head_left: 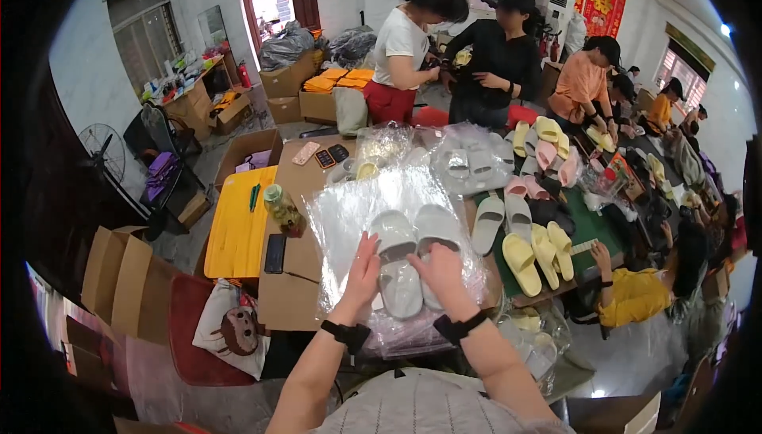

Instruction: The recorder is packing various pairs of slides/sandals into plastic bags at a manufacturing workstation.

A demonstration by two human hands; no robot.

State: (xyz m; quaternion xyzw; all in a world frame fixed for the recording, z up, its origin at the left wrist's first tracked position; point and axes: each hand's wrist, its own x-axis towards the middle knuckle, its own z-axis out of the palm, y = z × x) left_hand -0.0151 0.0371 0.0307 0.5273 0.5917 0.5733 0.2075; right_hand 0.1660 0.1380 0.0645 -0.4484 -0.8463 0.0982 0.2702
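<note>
A pair of white slippers (413, 255) lies side by side on a stack of clear plastic bags (349, 212) in front of me. My left hand (362, 275) rests on the left slipper's outer edge, fingers spread. My right hand (439, 269) lies flat on the heel end of the right slipper. Both wrists wear black bands. Whether either hand grips a slipper or only presses on it cannot be made out.
Cardboard worktop (290, 291) carries a black phone (275, 253) and a jar (279, 204). To the right are more white (498, 218), yellow (533, 253) and pink (548, 152) slippers. A yellow board (238, 232) lies left. Several people work at the far and right sides.
</note>
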